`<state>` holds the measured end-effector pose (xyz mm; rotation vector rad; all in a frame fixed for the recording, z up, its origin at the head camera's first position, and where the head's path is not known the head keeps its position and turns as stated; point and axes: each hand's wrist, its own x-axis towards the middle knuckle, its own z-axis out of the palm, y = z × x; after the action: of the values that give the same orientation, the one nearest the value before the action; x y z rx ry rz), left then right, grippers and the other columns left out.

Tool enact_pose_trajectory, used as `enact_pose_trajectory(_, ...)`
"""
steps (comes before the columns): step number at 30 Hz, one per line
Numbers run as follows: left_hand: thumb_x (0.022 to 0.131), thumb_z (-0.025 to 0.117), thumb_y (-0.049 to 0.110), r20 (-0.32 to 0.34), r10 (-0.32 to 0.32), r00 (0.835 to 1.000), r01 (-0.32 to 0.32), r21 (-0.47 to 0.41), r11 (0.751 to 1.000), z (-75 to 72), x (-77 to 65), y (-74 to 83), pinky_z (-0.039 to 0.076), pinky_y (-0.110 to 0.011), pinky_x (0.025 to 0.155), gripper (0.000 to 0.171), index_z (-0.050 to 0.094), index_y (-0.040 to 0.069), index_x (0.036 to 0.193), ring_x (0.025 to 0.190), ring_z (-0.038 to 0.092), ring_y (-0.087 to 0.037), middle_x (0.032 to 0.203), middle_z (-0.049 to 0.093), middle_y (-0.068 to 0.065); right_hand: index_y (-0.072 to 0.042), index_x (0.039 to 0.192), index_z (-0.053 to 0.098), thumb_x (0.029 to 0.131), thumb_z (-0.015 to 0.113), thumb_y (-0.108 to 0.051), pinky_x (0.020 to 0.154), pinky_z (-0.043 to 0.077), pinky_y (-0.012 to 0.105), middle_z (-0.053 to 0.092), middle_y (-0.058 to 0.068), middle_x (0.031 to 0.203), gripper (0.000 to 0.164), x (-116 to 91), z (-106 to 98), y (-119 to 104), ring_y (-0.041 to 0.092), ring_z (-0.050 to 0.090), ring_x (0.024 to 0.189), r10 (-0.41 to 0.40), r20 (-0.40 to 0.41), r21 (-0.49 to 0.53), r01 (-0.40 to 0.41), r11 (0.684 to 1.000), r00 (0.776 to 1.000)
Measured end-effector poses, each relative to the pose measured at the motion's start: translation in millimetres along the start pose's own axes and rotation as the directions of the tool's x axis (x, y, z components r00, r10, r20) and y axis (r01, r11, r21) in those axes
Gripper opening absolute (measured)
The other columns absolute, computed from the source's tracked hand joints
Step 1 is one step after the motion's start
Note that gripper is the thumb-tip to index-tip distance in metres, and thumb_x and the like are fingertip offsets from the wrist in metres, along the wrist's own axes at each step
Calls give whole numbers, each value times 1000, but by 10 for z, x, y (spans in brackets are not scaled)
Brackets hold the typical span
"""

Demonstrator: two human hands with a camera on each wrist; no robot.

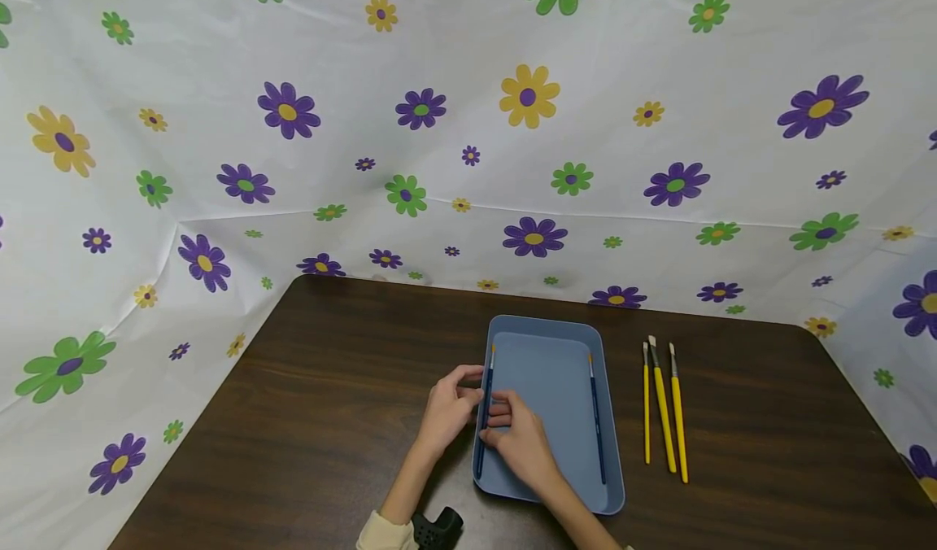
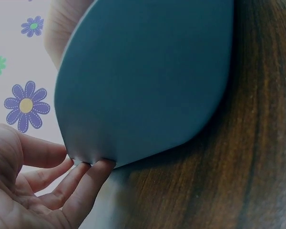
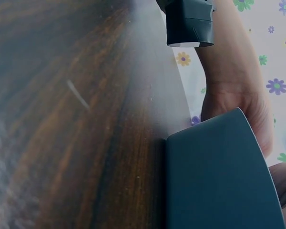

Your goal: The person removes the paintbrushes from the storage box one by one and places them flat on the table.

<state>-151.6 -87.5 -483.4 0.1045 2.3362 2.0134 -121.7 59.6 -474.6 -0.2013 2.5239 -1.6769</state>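
A blue-grey tray [image 1: 545,420] lies on the dark wood table, with one dark blue paintbrush [image 1: 490,371] along its left side and another paintbrush [image 1: 596,420] along its right side. My left hand [image 1: 448,403] is at the tray's left rim; in the left wrist view, its extended fingertips touch the tray wall [image 2: 148,81]. Inside the tray, my right hand [image 1: 521,436] has bent fingers beside the left brush, its thumb tip overlapping the handle. I cannot tell whether it pinches the brush. The tray wall [image 3: 214,176] covers most of this work in the right wrist view.
Several yellow-handled items, three paintbrushes [image 1: 662,412], lie on the table right of the tray. A flowered white sheet [image 1: 439,127] hangs behind the table [image 1: 329,371]. A black wrist-worn device [image 1: 439,527] sits by my left forearm.
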Motion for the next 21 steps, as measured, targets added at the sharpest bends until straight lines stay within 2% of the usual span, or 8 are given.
enact_pose_trajectory(9, 95, 61, -2, -3, 1, 1000, -1, 13, 1000, -6, 1, -14, 61, -38, 63, 35, 65, -6, 130, 97, 72, -32, 124, 67, -23, 11, 131, 57, 78, 78, 6, 74, 57, 38, 69, 11, 97, 57, 1, -12, 6, 23, 70, 85, 1, 24, 8, -1, 1000, 1000)
enact_pose_trajectory(21, 95, 62, -2, -2, 4, 1000, -4, 12, 1000, -1, 2, -28, 60, -38, 62, 35, 65, -5, 130, 97, 72, -32, 124, 67, -23, 14, 132, 55, 77, 74, 9, 67, 59, 34, 68, 14, 98, 59, 15, -11, 52, 27, 71, 86, 15, 33, 61, -17, 998, 999)
